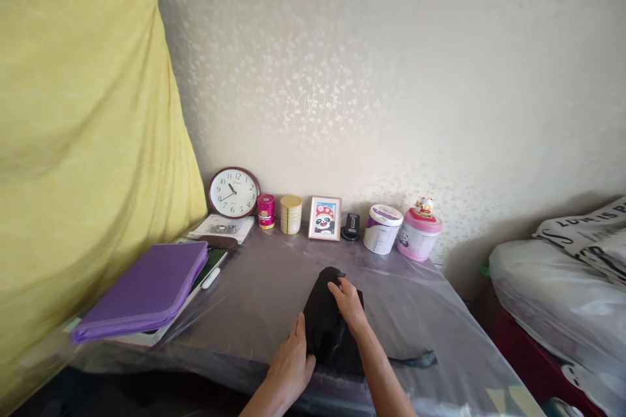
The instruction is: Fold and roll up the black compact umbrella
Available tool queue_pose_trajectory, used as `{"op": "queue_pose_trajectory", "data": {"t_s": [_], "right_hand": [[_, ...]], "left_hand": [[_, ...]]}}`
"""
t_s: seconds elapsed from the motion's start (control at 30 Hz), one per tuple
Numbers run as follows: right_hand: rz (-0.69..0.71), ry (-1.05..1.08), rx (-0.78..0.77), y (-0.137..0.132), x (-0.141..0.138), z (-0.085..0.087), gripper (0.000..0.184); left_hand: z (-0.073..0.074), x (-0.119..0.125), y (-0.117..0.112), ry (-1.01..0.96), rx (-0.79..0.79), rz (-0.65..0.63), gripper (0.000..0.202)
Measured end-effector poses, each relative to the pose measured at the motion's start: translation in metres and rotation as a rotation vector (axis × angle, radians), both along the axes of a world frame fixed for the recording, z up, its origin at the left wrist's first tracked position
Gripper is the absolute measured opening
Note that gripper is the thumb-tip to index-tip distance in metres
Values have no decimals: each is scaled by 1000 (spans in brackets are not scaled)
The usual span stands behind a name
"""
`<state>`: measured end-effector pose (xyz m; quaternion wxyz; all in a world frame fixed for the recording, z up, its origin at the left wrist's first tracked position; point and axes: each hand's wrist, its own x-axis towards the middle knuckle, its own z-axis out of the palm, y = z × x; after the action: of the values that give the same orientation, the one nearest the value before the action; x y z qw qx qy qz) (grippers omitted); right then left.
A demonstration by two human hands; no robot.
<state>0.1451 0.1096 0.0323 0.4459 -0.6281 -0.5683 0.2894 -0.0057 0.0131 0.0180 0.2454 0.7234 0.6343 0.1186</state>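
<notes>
A black cloth item (327,329) lies in a folded bundle on the plastic-covered table (259,300), with a thin strip trailing off to the right (415,359). My left hand (291,365) rests against its near left edge, fingers flat and together. My right hand (348,303) lies on top of the bundle, fingers curled down onto the fabric near its far end.
A purple zip folder (147,290) lies at the left on papers. Along the wall stand a clock (233,192), a pink can (266,211), a yellow can (291,214), a framed picture (325,218), a white tub (382,229) and a pink tub (418,234). Yellow curtain left, bagged bedding (557,300) right.
</notes>
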Motion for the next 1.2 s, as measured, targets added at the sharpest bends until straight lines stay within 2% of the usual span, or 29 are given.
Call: {"op": "queue_pose_trajectory", "data": {"t_s": [0.17,0.37,0.47,0.6,0.7,0.77,0.83,0.9,1.0,1.1,1.2], "right_hand": [[29,-84,-116,12,-25,-7,39],[68,-121,-154,12,-31,-16,38],[130,-36,-171,9,-34,-13,39],[255,55,-201,4,-40,-5,32],[283,-24,-166,2,-41,-2,26],[295,-70,-133,1,-41,-1,24],[320,-88,-98,-2,-41,0,23],[371,-90,-52,-8,-40,1,24],[431,-150,115,-21,-37,0,25],[407,-269,319,-29,-30,-7,25],[408,-370,406,-22,-22,-18,26]], "left_hand": [[3,0,1,20,-19,-6,72],[5,-8,1,65,-21,-44,69],[9,-16,-8,116,-11,-59,65],[22,-18,-20,195,105,4,47],[25,-11,-19,143,254,-78,35],[18,-6,-13,102,317,-154,36],[6,-3,-4,73,365,-191,48],[-9,-3,4,49,380,-201,59],[-24,-4,10,52,343,-187,60],[-31,-3,11,78,313,-169,61],[-32,-1,9,87,300,-141,65]]}}
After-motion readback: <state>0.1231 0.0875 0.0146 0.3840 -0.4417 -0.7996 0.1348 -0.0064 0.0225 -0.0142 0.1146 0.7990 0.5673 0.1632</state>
